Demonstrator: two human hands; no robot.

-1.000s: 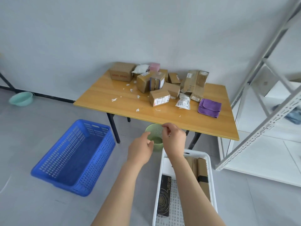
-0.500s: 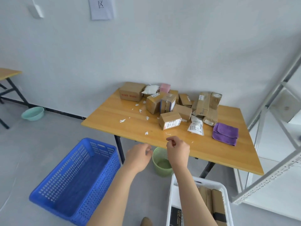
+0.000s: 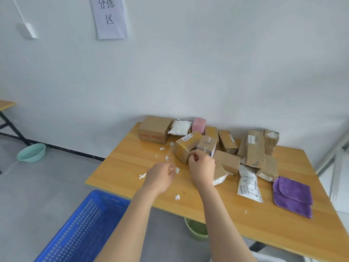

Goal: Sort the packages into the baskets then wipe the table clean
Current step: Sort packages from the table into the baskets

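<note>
Both hands have crossed the near edge of the table in the last half second and now hang over its middle. The right hand, fingers curled in with the tips drawn together, is at the lower corner of a brown box fronting the packages heaped along the table's far side; whether it grips anything cannot be told. The left hand, loosely curled, holds nothing visible above paper scraps. A pick looks imminent. A blue basket waits below the table's near-left corner, and a purple cloth lies at its right end. Neighbouring boxes crowd the chosen one.
</note>
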